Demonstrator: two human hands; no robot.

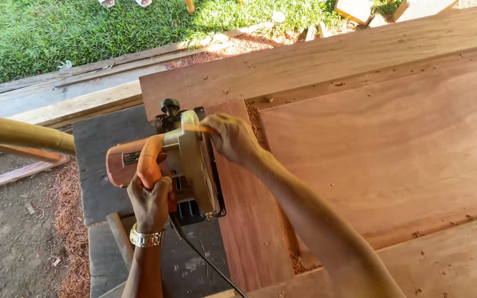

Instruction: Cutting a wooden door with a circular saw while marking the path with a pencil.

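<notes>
A person's left hand [151, 201], wearing a gold wristwatch [146, 238], is clamped around the orange handle of a circular saw [167, 163]. The saw sits at the left edge of a large wooden door panel [371, 138]. The right hand [232, 138] presses fingers closed on the saw's pale guard, far side.

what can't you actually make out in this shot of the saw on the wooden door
Head view only:
- Blade of the circular saw: hidden under its guard and body.
- Left hand fingers: wrapped round the orange handle, trigger not visible.
- Right hand fingertips: hidden against the guard.
- Black cord: cut off by the bottom edge.
- Wooden door: cut off at the right and bottom edges.
- Label on the motor housing: too small to tell.
</notes>
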